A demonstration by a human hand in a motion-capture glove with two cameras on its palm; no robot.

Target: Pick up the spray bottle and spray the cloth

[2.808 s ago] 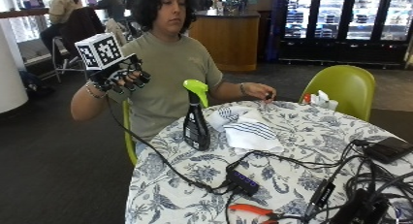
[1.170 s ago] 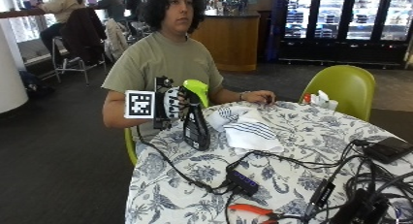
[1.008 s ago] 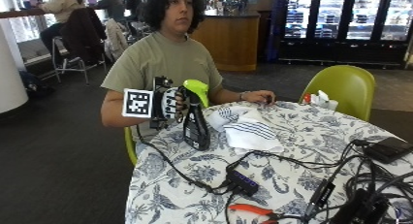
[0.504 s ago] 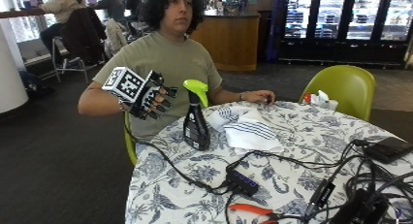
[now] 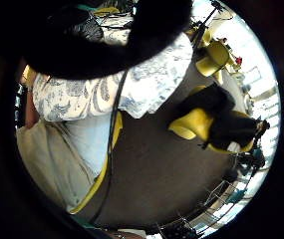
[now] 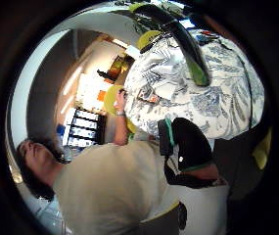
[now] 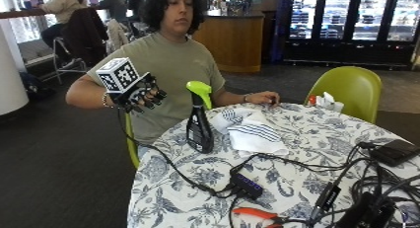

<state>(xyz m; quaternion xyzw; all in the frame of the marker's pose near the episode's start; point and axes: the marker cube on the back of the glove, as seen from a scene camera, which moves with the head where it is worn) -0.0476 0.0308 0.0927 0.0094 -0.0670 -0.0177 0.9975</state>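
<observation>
Hovering off the table's edge, the gloved right hand (image 7: 141, 95) holds nothing, its fingers loosely bent and apart from the spray bottle (image 7: 199, 120). That dark bottle with its green trigger head stands upright on the floral tablecloth (image 7: 302, 178), just beside the striped white cloth (image 7: 253, 132). The bare left hand (image 7: 262, 97) rests on the table's far side.

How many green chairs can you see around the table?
2. One chair stands empty across the table; the other chair is under the seated person, only its edge showing. More may be out of view.
</observation>
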